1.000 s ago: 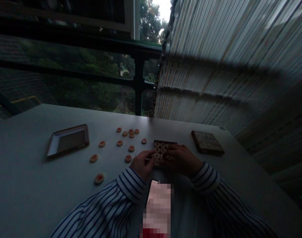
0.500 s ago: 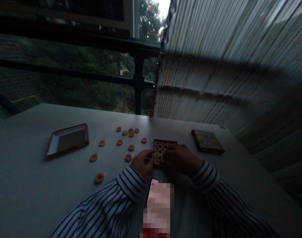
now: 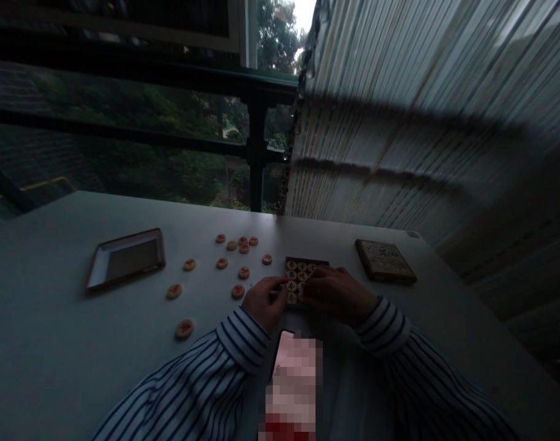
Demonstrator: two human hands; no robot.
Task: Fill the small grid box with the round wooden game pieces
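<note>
A small dark box on the table holds rows of round Chinese chess pieces with dark characters. My left hand is at the box's left side, thumb and forefinger closed against its edge. Over the box's right part lies my right hand, its fingers bent down onto the pieces. Whatever those fingertips hold is hidden beneath the hand. Left of the box, several red-marked Chinese chess pieces are scattered, and one pale piece shows no mark.
An open shallow tray-like lid lies at the left of the white table. A flat box with a patterned top sits at the right. A phone with a lit screen lies between my forearms. Behind the table are railings and a striped curtain.
Almost nothing differs. Both hands stay at the box, and the scattered pieces lie where they were.
</note>
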